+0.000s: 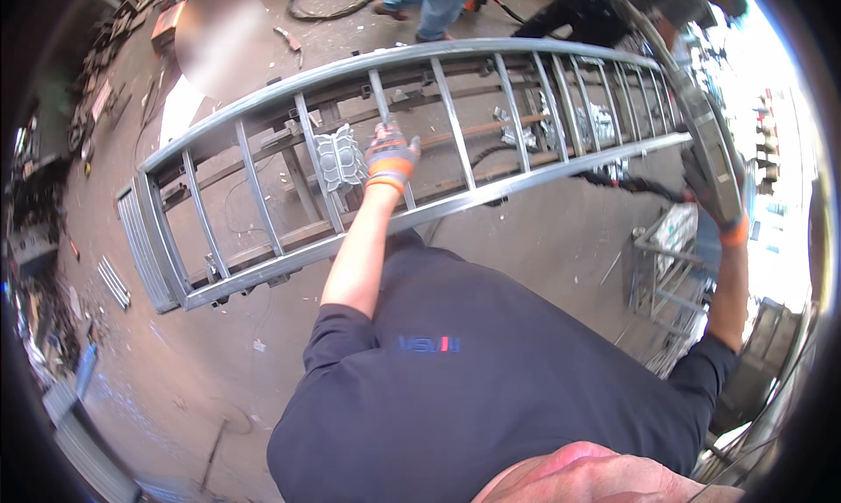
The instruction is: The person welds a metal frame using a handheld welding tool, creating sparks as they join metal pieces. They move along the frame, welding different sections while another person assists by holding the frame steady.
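A: Okay, looking at a ladder-like frame (473, 196), pale metal, loads of rungs, laid out lengthwise. Any idea about the step?

B: Handling and steadying, at a guess. Across the frame's right end, in this view, a long grey beam (701, 118), slanting down past the near rail's right corner. Can't tell about contact between the two.

A: And the grip?

B: Right hand (701, 179) seemingly wrapped around the beam's near end, fingers partly hidden. Left hand (392, 154) over a rung, between near and far rails. Too blurry there to tell: maybe gripping, maybe just resting.

A: Anything close by?

B: Yep, a pale scrollwork panel (340, 157) just left of that hand. On the frame or below it? Can't tell. Past the far rail, toward its right corner, a stooping co-worker in a grey top (674, 0), near the beam's upper stretch. Farther left beyond that rail, somebody in jeans (442, 8).

A: And needed for the next move?

B: Just judging from here: a firm hold on the beam, eyes on the right corner for knocks, and a quick word with the co-worker if sharing the weight. Wouldn't rush it.
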Tool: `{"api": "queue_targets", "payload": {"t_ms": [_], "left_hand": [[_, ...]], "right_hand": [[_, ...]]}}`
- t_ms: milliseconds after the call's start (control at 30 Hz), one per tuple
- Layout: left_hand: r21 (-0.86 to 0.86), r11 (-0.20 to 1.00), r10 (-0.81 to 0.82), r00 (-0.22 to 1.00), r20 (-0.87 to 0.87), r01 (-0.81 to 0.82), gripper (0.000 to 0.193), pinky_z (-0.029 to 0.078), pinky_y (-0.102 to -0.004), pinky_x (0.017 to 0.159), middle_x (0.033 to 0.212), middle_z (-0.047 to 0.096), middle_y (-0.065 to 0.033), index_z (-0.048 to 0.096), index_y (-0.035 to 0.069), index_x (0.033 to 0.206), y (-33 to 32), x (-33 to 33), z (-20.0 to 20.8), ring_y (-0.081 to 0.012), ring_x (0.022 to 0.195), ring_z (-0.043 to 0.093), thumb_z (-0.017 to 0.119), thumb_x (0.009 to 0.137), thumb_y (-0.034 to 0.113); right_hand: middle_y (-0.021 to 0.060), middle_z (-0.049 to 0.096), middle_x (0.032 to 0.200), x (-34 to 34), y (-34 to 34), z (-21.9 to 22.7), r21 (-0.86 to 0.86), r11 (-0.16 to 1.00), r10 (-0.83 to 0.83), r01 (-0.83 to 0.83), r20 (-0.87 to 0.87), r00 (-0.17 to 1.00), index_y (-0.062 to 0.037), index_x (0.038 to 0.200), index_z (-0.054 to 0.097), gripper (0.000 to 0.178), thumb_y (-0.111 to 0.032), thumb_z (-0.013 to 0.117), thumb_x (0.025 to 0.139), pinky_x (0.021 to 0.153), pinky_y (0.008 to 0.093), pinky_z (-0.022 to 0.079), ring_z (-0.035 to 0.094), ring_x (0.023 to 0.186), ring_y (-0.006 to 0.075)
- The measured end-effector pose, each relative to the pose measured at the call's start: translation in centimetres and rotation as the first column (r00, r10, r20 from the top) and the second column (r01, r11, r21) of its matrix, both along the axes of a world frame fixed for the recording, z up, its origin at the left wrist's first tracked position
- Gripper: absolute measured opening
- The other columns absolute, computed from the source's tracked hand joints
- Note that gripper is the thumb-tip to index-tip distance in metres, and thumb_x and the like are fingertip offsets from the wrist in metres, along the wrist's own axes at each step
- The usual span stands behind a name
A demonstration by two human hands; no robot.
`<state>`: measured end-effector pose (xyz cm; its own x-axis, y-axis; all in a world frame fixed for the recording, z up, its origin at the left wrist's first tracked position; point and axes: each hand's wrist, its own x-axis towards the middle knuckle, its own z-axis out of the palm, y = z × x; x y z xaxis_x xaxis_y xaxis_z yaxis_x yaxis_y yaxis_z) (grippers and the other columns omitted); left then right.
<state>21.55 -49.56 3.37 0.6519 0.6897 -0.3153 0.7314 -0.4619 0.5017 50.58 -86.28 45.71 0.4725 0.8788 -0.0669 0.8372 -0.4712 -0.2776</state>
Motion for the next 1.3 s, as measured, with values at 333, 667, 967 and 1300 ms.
{"api": "queue_targets", "payload": {"t_ms": [333, 667, 967, 1300], "left_hand": [[0.228, 0.925, 0.335, 0.936, -0.106, -0.305, 0.088, 0.061, -0.0516, 0.092, 0.145, 0.057, -0.0249, 0.039, 0.001, 0.161, 0.2, 5.4, -7.0, -0.0423, 0.117, 0.069, 0.075, 0.093, 0.044], [0.232, 0.873, 0.458, 0.885, -0.087, -0.429, 0.044, 0.063, -0.0472, 0.072, 0.098, 0.076, -0.0186, 0.056, 0.000, 0.130, -1.8, 5.1, -11.3, -0.0358, 0.089, 0.078, 0.062, 0.104, 0.034], [0.159, 0.857, 0.506, 0.859, -0.081, -0.490, 0.029, 0.063, -0.0501, 0.067, 0.095, 0.076, -0.0205, 0.059, 0.005, 0.118, -1.6, 5.4, -11.5, -0.0386, 0.086, 0.079, 0.054, 0.108, 0.031], [0.146, 0.861, 0.501, 0.861, -0.086, -0.487, 0.020, 0.063, -0.0500, 0.067, 0.094, 0.076, -0.0207, 0.059, 0.005, 0.116, -1.5, 5.5, -11.3, -0.0373, 0.084, 0.079, 0.052, 0.105, 0.021]], "right_hand": [[0.0171, 0.066, 0.125, 9.1, 19.7, -1.0, -0.321, 0.862, 0.464, -0.394, 0.183, 0.867, -0.0017, 0.150, 0.056, 0.069, -0.008, 0.079, 0.085, 0.098, 0.0452, 0.050, 0.064, 0.112, 0.0356], [0.0203, 0.072, 0.122, 3.2, 33.9, -29.2, -0.148, 0.534, 0.842, -0.832, 0.001, 0.540, -0.0151, 0.164, 0.036, 0.096, -0.016, 0.080, 0.078, 0.065, 0.0459, 0.059, 0.077, 0.082, 0.0346], [0.0252, 0.072, 0.111, 1.0, 36.1, -36.3, -0.286, 0.545, 0.819, -0.788, -0.021, 0.573, -0.0145, 0.171, 0.018, 0.102, -0.010, 0.072, 0.085, 0.060, 0.0449, 0.058, 0.075, 0.075, 0.0379], [0.0226, 0.073, 0.108, 1.2, 36.0, -36.8, -0.275, 0.528, 0.837, -0.804, 0.008, 0.547, -0.0140, 0.170, 0.019, 0.103, -0.013, 0.075, 0.084, 0.061, 0.0468, 0.059, 0.076, 0.079, 0.0391]]}}
